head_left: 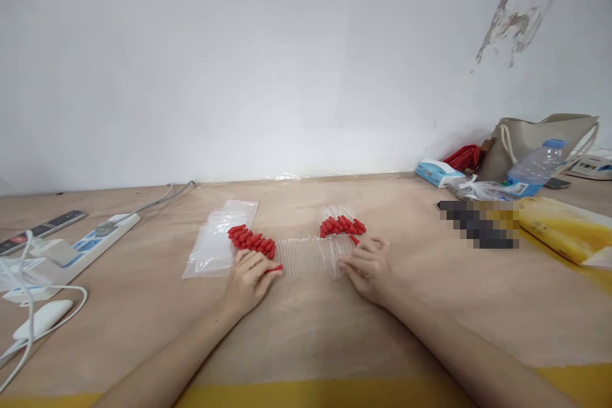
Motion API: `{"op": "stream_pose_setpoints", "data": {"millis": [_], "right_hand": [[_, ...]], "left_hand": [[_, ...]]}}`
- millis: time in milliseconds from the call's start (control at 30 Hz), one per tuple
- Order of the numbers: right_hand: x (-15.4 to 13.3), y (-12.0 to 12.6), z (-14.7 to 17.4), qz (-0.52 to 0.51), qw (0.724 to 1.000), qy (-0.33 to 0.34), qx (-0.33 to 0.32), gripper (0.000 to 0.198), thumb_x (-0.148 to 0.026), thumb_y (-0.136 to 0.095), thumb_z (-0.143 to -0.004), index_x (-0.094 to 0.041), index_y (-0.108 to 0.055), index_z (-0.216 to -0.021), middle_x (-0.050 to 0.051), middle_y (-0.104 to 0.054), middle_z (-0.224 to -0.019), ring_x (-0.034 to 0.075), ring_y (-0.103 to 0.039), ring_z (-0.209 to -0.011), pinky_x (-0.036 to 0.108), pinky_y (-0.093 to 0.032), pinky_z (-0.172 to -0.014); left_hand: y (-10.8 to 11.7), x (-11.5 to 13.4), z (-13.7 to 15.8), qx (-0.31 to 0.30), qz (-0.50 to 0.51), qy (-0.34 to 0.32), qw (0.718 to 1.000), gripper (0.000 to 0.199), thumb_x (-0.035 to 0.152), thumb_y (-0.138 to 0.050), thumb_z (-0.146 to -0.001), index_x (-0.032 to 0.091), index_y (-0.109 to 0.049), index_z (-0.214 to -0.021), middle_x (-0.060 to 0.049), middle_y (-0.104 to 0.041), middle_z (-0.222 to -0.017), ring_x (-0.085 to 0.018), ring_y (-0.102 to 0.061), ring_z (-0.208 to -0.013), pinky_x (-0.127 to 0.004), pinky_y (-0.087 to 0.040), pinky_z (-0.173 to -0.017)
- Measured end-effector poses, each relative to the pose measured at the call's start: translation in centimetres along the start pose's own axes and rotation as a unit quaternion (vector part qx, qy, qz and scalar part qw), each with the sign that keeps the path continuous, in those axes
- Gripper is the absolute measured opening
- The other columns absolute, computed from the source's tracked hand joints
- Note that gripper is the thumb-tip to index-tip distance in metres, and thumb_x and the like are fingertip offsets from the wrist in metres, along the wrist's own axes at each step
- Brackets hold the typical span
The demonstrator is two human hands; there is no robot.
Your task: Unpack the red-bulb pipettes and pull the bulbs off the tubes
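A row of thin clear tubes (306,258) lies side by side on the table between my hands. At its left end, my left hand (248,277) pinches a small red rubber bulb (276,268) between thumb and finger. Just behind that hand is a pile of similar red bulbs (251,241). My right hand (370,268) is closed at the row's right end, its fingertips against the tubes; what they grip is hidden. One red bulb (354,239) peeks out behind its knuckles. Farther back lies a bundle of clear tubes with red bulbs (342,225) on their near ends.
Clear plastic bags (213,242) lie left of the bulbs. A power strip (102,245) with white cables stands far left. On the right are a yellow packet (564,229), a water bottle (538,166), a blue-white tissue pack (437,172) and a grey bag (497,153) near the wall.
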State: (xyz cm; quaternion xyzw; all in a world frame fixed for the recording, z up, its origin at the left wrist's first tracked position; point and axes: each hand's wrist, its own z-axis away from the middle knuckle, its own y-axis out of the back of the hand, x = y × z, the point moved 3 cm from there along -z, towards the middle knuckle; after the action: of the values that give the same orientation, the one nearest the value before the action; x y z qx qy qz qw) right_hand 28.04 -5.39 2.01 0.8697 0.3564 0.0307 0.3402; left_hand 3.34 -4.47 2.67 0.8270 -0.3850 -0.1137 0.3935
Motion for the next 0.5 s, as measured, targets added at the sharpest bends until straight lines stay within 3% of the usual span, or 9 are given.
{"op": "stream_pose_setpoints", "data": {"millis": [133,300,433,500], "right_hand": [[0.8,0.2,-0.8,0.046,0.996,-0.069,0.027,0.020,-0.021,-0.047,-0.082,-0.025,-0.065,-0.091,-0.002,-0.061,-0.065,0.012,-0.052,-0.070,0.035,-0.022,-0.087],[-0.5,-1.2,-1.2,0.053,0.996,-0.062,0.043,0.017,-0.019,-0.049,-0.080,-0.024,-0.064,-0.084,-0.001,-0.063,-0.067,0.013,-0.051,-0.072,0.036,-0.021,-0.090],[-0.6,-2.2,-1.2,0.074,0.996,-0.042,0.031,0.016,-0.019,-0.050,-0.079,-0.024,-0.065,-0.085,-0.002,-0.064,-0.068,0.013,-0.050,-0.071,0.036,-0.020,-0.092],[-0.6,-2.4,-1.2,0.084,0.996,-0.036,0.019,0.016,-0.019,-0.051,-0.079,-0.024,-0.065,-0.085,-0.002,-0.063,-0.067,0.013,-0.050,-0.071,0.036,-0.021,-0.091]], "left_hand": [[0.3,-0.4,0.0,0.044,0.076,0.021,0.996,0.016,0.020,-0.051,-0.083,0.021,-0.060,-0.097,-0.004,-0.058,-0.086,-0.014,-0.056,-0.080,-0.027,-0.046,-0.070],[1.8,-2.3,-1.5,0.143,0.021,0.134,0.980,0.023,0.022,-0.046,-0.084,0.019,-0.059,-0.103,-0.007,-0.055,-0.095,-0.017,-0.056,-0.089,-0.031,-0.046,-0.079],[3.9,-6.4,-1.5,0.173,-0.011,0.275,0.946,0.039,0.031,-0.052,-0.079,0.019,-0.047,-0.115,-0.004,-0.059,-0.089,-0.016,-0.056,-0.074,-0.026,-0.046,-0.059],[4.5,-8.1,-1.3,0.164,-0.020,0.311,0.936,0.044,0.037,-0.055,-0.076,0.019,-0.044,-0.114,-0.003,-0.061,-0.090,-0.016,-0.054,-0.072,-0.024,-0.042,-0.052]]}}
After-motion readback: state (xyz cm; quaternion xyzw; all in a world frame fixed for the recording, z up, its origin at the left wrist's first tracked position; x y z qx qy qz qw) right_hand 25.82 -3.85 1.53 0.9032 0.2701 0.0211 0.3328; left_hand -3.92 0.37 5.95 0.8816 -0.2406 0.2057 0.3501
